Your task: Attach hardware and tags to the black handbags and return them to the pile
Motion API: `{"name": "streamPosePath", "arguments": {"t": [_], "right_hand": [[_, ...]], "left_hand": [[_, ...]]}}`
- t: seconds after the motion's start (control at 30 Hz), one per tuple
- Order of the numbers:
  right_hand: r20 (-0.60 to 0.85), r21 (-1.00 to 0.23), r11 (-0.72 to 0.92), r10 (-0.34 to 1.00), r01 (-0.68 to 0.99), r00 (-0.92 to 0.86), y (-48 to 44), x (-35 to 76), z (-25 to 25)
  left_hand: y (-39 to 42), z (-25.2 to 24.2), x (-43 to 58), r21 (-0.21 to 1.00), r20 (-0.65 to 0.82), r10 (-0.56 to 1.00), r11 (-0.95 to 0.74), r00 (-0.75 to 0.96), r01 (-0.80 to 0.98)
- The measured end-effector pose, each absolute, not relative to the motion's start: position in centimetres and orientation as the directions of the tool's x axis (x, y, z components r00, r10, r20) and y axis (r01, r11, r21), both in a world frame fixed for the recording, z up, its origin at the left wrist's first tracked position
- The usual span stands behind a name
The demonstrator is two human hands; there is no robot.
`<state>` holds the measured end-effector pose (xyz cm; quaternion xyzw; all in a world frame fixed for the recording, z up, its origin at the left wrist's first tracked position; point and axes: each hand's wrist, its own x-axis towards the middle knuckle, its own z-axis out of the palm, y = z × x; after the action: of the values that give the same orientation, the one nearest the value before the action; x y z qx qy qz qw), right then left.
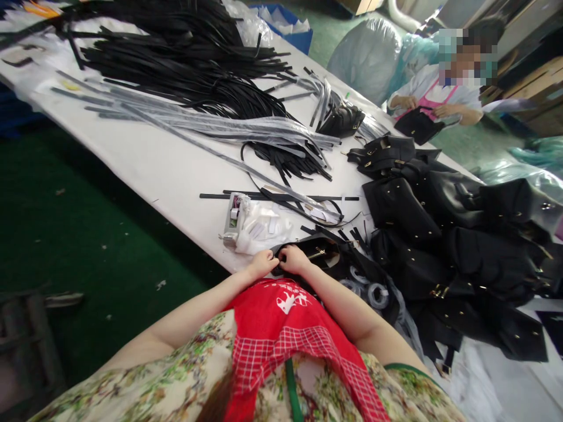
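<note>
My left hand and my right hand are side by side at the near edge of the white table, both with fingers curled on the rim of a black leather bag with gold fittings. A clear plastic bag of small white parts lies just beyond my left hand. A black strap lies flat across the table past it.
A heap of black bags covers the right side. Black straps and plastic-wrapped strips are piled at the far left. Rolls of tape lie by my right arm. Another person handles a bag at the far end. Green floor lies to the left.
</note>
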<state>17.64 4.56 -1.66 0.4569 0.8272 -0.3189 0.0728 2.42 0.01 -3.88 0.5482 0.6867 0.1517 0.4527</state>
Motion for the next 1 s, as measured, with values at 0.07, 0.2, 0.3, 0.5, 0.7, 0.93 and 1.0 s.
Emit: {"name": "streamPosePath", "arguments": {"t": [0.07,0.2,0.3,0.5,0.7,0.93,1.0], "right_hand": [[-0.417,-0.422,0.371,0.73,0.827,-0.54,4.2,17.1,-1.6],[-0.433,-0.363,0.343,0.761,0.867,-0.482,3.7,16.6,-1.4],[-0.451,-0.31,0.265,0.805,0.913,-0.386,3.7,16.7,-1.4],[-0.562,-0.427,0.209,0.701,0.88,-0.439,5.2,18.7,-1.3],[-0.474,-0.596,0.27,0.642,0.756,-0.603,6.9,23.8,2.1],[-0.5,-0.55,0.37,0.573,0.749,-0.65,7.1,30.5,7.1],[-0.529,-0.438,0.447,0.573,0.78,-0.626,5.7,31.6,7.4]], "left_hand": [[0.0,-3.9,2.4,0.697,-0.458,0.889,0.355,0.006,0.623],[0.1,-3.8,2.5,0.69,-0.452,0.892,0.344,0.008,0.637],[0.2,-3.7,2.7,0.701,-0.435,0.9,0.317,0.031,0.639],[0.0,-3.3,2.5,0.715,-0.424,0.905,0.306,0.041,0.628],[-0.1,-3.5,1.9,0.726,-0.445,0.895,0.335,0.039,0.6],[0.6,-3.3,1.8,0.731,-0.452,0.892,0.359,0.017,0.58],[0.8,-3.2,1.9,0.734,-0.453,0.891,0.365,0.013,0.573]]}}
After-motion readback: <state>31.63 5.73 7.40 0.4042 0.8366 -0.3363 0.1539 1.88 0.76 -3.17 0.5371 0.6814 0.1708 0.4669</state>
